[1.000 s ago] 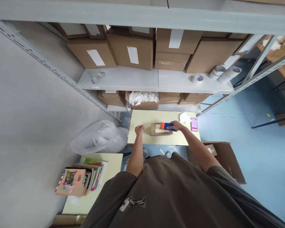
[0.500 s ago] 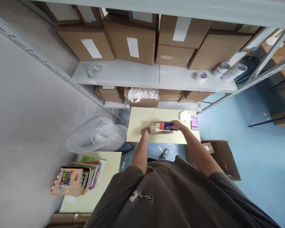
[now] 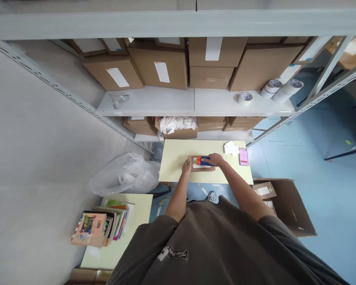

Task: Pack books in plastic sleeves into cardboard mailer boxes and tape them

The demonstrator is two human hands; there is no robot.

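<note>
Cardboard box point(image 3: 210, 169) lies on the table point(image 3: 173, 152) in the head view. We find the right hand point(image 3: 215, 159), fingers clamped on the blue tool point(image 3: 206, 161), above it; the left hand point(image 3: 186, 166) meets its left end, finger state we cannot tell.

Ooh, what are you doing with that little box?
A person is working on a small cardboard box lying on a pale yellow table. The right hand holds a blue-and-orange tool over the top of the box. The left hand is at the box's left end. A phone and some white papers lie to the right.
</note>
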